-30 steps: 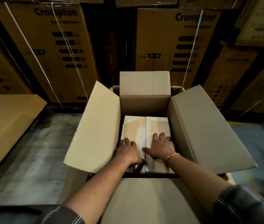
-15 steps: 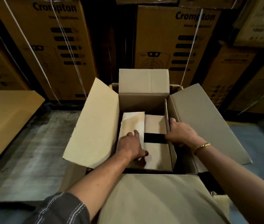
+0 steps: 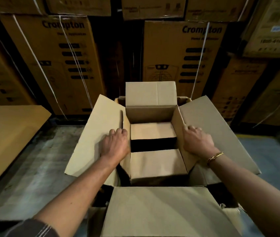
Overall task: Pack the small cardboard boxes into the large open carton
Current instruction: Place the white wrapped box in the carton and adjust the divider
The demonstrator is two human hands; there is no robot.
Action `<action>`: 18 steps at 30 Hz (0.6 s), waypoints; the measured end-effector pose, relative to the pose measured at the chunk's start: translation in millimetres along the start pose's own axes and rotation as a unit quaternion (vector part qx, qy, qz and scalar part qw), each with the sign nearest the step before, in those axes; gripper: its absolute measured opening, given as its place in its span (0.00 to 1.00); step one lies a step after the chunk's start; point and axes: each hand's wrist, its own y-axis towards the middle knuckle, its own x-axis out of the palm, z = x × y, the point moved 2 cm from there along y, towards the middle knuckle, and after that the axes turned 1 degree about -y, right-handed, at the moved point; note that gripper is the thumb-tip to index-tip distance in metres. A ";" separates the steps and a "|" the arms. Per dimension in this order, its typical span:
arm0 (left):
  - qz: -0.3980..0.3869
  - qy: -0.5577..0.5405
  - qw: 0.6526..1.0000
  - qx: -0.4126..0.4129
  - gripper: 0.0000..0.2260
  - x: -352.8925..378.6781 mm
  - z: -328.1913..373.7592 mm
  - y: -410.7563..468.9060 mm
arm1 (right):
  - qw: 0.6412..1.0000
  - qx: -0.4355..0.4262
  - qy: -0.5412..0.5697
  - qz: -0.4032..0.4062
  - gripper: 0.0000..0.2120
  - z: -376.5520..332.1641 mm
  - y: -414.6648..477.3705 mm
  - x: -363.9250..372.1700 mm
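Note:
The large open carton (image 3: 212, 134) stands in front of me with its four outer flaps spread outward. A smaller cardboard box sits inside it. My left hand (image 3: 115, 146) is curled over the edge of that box's left top flap (image 3: 126, 124), which stands upright. My right hand (image 3: 197, 141) grips the right top flap (image 3: 178, 129), also raised. Between them lie two short inner flaps, one far (image 3: 153, 131) and one near (image 3: 156, 165), with a dark gap (image 3: 153, 145) between them. What the box contains is hidden.
Tall strapped printed cartons (image 3: 53, 62) are stacked as a wall right behind the large carton. A flat cardboard sheet (image 3: 7, 137) lies at the left. Grey concrete floor (image 3: 38, 168) shows on both sides. The carton's near flap (image 3: 161, 211) lies toward me.
Both hands lay flat on the inner box's shut top flaps. The right hand lifted the right flap first, then the left hand raised the left one, uncovering the short flaps and gap.

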 end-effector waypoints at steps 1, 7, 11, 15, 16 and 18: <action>-0.001 0.011 1.000 0.001 0.20 0.8 -0.4 -0.3 | 0.996 -0.020 -0.083 0.018 0.28 -5.9 -1.1 3.4; -0.011 0.058 0.998 0.036 0.23 -1.7 0.7 -7.8 | 0.946 -0.164 -0.278 0.018 0.17 -63.8 5.9 42.4; 0.000 0.086 0.994 0.064 0.18 -2.9 2.5 -14.9 | 0.929 -0.146 -0.337 -0.042 0.17 -78.1 12.7 58.1; -0.004 0.073 0.995 0.067 0.15 1.0 0.1 -17.5 | 0.926 -0.128 -0.342 -0.092 0.18 -68.5 19.6 63.9; -0.004 0.066 0.996 0.060 0.15 1.9 -0.8 -17.7 | 0.935 -0.125 -0.314 -0.103 0.19 -63.7 20.6 67.2; -0.003 0.056 0.997 0.057 0.15 2.0 -2.0 -17.6 | 0.962 -0.110 -0.211 -0.134 0.20 -54.3 24.4 70.1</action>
